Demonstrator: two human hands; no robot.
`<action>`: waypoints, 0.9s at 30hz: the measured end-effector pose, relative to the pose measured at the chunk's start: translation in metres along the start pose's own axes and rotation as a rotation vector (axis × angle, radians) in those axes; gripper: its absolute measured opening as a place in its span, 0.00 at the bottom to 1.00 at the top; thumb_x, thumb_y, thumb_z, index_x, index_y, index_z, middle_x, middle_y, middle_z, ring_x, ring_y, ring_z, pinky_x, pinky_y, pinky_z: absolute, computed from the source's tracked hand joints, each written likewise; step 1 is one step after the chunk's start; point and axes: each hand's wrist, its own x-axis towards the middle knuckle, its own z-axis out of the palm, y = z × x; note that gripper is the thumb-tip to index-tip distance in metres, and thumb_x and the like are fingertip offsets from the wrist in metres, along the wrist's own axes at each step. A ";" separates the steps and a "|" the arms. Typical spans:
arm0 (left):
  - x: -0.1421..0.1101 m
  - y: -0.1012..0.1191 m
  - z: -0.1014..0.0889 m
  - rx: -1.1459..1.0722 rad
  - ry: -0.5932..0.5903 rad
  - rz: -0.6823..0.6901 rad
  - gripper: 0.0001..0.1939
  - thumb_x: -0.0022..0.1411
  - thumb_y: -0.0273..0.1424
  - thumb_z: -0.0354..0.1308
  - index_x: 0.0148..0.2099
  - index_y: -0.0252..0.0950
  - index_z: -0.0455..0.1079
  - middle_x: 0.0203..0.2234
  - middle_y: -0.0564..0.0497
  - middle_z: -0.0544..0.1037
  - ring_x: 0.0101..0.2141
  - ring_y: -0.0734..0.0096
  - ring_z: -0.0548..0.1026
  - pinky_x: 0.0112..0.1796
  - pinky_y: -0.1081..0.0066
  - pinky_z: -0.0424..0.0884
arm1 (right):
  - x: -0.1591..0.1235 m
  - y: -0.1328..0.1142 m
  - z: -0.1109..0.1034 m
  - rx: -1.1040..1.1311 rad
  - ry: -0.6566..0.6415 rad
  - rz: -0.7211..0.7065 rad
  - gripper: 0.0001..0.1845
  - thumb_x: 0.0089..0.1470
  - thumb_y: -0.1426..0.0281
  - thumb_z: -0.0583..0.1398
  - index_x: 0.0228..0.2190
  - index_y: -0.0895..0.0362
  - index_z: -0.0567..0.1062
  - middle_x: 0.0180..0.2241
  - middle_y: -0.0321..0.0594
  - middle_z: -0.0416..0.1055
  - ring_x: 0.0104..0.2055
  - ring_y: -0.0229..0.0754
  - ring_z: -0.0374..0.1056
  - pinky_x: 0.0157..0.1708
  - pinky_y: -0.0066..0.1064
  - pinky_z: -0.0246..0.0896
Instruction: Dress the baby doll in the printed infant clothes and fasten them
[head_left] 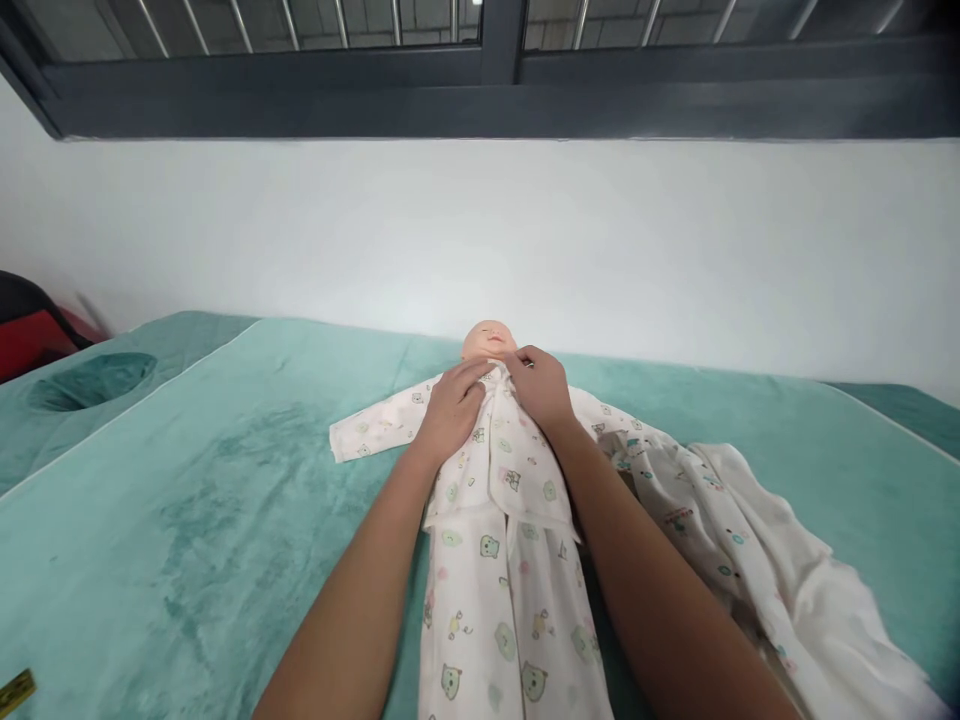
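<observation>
A baby doll [489, 340] lies on its back, its head toward the wall, dressed in a white patterned long-sleeved shirt [517, 480] and matching white trousers [480, 620]. My left hand [454, 405] rests on the upper chest, its fingers stretched flat toward the collar and its thumb apart from them. At the other side of the neckline, my right hand [538, 385] has its fingers curled and pinched at the collar; the fingertips are partly hidden. One sleeve [375, 425] spreads out to the left. The other sleeve runs rightward, partly behind my right forearm.
Rumpled white printed cloth [750, 540] lies to the right, next to my right forearm. The green padded surface [225, 500] has a round hollow [94, 382] at far left, with a red and black object [34, 325] beyond it. A white wall [480, 230] rises behind.
</observation>
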 end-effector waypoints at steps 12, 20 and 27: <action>-0.026 0.007 -0.001 0.018 0.007 0.024 0.17 0.67 0.32 0.48 0.55 0.44 0.72 0.61 0.51 0.66 0.62 0.65 0.59 0.63 0.59 0.53 | -0.071 -0.017 -0.022 0.052 0.076 0.008 0.12 0.54 0.58 0.57 0.29 0.53 0.68 0.28 0.32 0.69 0.27 0.37 0.61 0.32 0.30 0.55; -0.024 0.009 -0.002 0.052 -0.002 0.016 0.18 0.68 0.31 0.46 0.54 0.44 0.73 0.60 0.51 0.66 0.62 0.65 0.59 0.63 0.59 0.53 | -0.059 -0.023 -0.019 -0.124 -0.112 -0.014 0.08 0.50 0.63 0.58 0.25 0.53 0.67 0.26 0.32 0.67 0.28 0.38 0.60 0.29 0.30 0.49; -0.026 0.012 -0.003 0.062 -0.031 -0.003 0.18 0.69 0.32 0.46 0.55 0.46 0.71 0.62 0.54 0.65 0.63 0.67 0.57 0.63 0.60 0.52 | -0.056 -0.011 -0.021 0.052 -0.118 0.004 0.06 0.49 0.68 0.55 0.22 0.54 0.64 0.21 0.29 0.60 0.26 0.36 0.55 0.28 0.30 0.48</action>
